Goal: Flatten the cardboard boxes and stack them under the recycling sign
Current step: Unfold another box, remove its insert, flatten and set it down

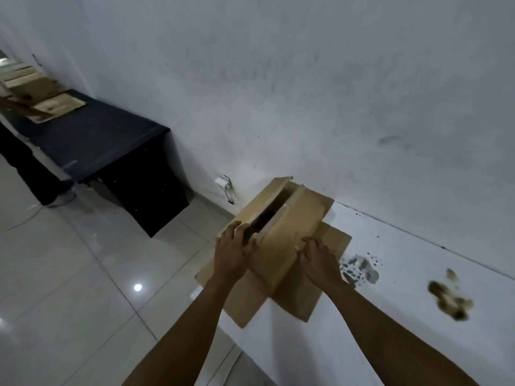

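Gripping matte brown cardboard box (281, 235) flaps, left hand (232, 250), right hand (317, 260) pressing flat.

One head-worn view looks forward and steeply down, tilted, from close above the box (281, 240) on the white table (404, 274). Beyond the box rises the wall (306, 93); left of it lie floor tiles (69, 274) and, farther off, a black table (97, 140).

Two hands in shot, the left hand (232, 253) and the right hand (317, 260), both on one upright cardboard box (287, 218). One flattened sheet (331, 271) beneath it. Two tables: a white table (404, 260) at five o'clock, a black table (111, 143) at ten, carrying cardboard I can't count.
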